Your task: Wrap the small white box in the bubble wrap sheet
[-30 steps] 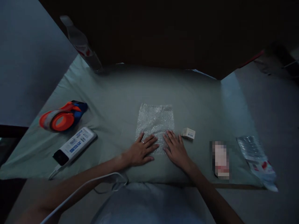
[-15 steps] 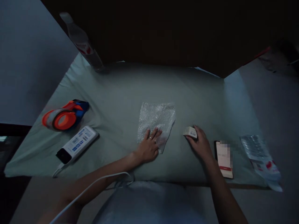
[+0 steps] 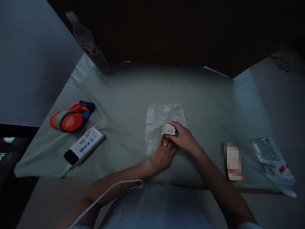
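A sheet of bubble wrap (image 3: 160, 119) lies flat on the grey-green cloth (image 3: 133, 92) in the middle. My right hand (image 3: 184, 140) grips a small white box (image 3: 168, 129) with a barcode label and holds it over the sheet's near half. Just below the box, my left hand (image 3: 163, 154) rests on the sheet's near edge with its fingers flat; a ring shows on one finger.
An orange and blue tape dispenser (image 3: 71, 117) and a white power bank (image 3: 83, 146) with a cable lie at the left. A phone (image 3: 233, 161) and a plastic packet (image 3: 274, 160) lie at the right. A plastic bottle (image 3: 88, 43) stands at the back left.
My right hand left the bubble wrap, picked up the small box to its right and carried it left onto the sheet. The left hand stayed on the sheet's near edge.
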The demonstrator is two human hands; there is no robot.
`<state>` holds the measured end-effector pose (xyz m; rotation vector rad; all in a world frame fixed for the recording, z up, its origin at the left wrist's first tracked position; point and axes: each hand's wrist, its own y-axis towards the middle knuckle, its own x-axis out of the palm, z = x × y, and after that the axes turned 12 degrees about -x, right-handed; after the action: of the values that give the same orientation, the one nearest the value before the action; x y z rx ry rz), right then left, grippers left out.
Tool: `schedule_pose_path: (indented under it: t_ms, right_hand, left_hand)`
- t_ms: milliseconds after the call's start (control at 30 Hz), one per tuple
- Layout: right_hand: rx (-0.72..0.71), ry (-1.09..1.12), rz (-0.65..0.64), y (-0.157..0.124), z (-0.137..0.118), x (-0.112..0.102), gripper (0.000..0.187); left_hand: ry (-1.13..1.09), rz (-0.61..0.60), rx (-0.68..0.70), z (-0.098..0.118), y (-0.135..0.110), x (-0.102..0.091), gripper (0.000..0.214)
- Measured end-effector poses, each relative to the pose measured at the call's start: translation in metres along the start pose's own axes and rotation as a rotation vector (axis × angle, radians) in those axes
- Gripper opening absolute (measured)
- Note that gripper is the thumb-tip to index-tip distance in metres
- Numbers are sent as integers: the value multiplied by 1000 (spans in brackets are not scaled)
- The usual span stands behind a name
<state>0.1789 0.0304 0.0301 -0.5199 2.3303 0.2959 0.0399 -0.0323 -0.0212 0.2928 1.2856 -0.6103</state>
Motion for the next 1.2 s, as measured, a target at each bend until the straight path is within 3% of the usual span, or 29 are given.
schedule_pose_path:
  t_ms: [233, 400, 967, 1200]
  right_hand:
    - [-116, -54, 7, -2, 27, 18, 43]
    - [-142, -112, 4, -4, 26, 22, 45]
    - [-174, -204, -45, -12, 23, 26, 48]
    - [-158, -185, -34, -14, 27, 30, 56]
  left_hand:
    - [9, 18, 60, 5, 1, 2, 42]
    - [42, 21, 152, 9, -5, 6, 38]
    - [-47, 12, 171, 4, -5, 1, 32]
    - [-65, 85, 151, -11, -20, -7, 31]
